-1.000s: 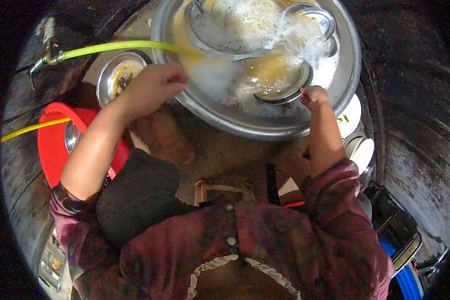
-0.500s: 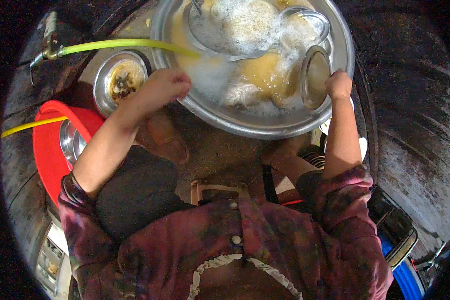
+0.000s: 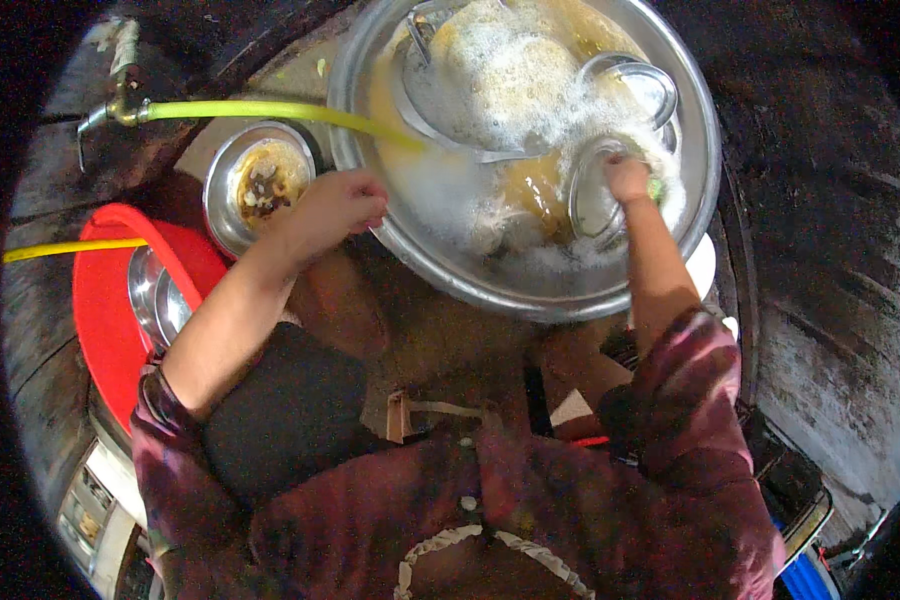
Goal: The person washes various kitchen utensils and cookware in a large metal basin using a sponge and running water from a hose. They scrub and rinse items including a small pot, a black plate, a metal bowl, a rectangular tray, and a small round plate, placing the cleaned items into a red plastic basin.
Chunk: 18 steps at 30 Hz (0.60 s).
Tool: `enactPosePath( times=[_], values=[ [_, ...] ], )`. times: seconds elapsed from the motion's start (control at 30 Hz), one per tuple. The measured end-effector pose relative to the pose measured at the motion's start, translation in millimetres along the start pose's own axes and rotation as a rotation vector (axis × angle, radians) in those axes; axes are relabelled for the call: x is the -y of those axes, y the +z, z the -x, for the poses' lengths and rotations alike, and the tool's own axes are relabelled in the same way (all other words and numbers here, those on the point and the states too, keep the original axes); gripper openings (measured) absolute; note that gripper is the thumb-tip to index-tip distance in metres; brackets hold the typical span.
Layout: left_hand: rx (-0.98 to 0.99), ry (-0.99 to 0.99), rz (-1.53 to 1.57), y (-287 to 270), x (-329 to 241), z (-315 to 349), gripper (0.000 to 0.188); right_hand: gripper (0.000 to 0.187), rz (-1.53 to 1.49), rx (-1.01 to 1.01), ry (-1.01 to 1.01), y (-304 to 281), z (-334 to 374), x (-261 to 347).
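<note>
A wide metal basin [image 3: 530, 305] holds foamy, yellowish water and several metal dishes. My right hand [image 3: 627, 180] reaches into it, fingers closed on a round, shallow metal dish [image 3: 592, 205] that tilts partly in the water. Something green [image 3: 655, 188] shows beside that hand, too small to name. My left hand [image 3: 348, 203] is at the basin's near-left rim, its fingers curled in with nothing visible in them. A large curved metal vessel [image 3: 440, 135] lies half sunk on the left. Farther right, a shiny metal bowl [image 3: 650, 92] rests amid the foam.
A yellow-green hose [image 3: 260, 110] runs from a wall tap [image 3: 120, 112] into the basin. Beside my left forearm stands a metal bowl with brown residue [image 3: 220, 205]. A red tub [image 3: 105, 330] with metal bowls leans at the left. White dishes [image 3: 703, 265] sit beyond the right rim.
My right hand has moved inward and lowered the dish from above the rim side into the foamy water. My left hand stays near the rim. The whole view has shifted slightly.
</note>
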<state>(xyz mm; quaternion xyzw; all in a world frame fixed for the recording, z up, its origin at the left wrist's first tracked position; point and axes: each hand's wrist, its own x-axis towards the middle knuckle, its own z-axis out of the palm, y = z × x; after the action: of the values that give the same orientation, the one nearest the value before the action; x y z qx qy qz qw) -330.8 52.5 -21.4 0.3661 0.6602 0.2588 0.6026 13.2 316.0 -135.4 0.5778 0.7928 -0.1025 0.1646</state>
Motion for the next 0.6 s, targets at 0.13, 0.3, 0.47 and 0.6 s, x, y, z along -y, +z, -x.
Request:
enactPosePath(
  times=[0.13, 0.3, 0.47, 0.6],
  values=[
    [-0.040, -0.106, 0.096, -4.3, -7.9, 9.3, 0.013, 0.024, -0.970, 0.363, 0.149, 58.2, 1.3, 75.6],
    [-0.066, -0.149, 0.203, -6.6, -9.6, 8.5, 0.014, 0.024, -0.892, 0.191, 0.102, 51.8, 12.3, 108.5],
    [-0.052, -0.187, 0.284, -4.5, -6.1, 10.2, 0.015, 0.011, -2.003, 0.349, 0.631, 47.5, 8.0, 94.8],
    [0.013, -0.175, 0.228, -8.3, -1.7, 5.0, 0.013, 0.012, -1.903, 0.425, 0.584, 48.0, 9.3, 102.1]
  ],
)
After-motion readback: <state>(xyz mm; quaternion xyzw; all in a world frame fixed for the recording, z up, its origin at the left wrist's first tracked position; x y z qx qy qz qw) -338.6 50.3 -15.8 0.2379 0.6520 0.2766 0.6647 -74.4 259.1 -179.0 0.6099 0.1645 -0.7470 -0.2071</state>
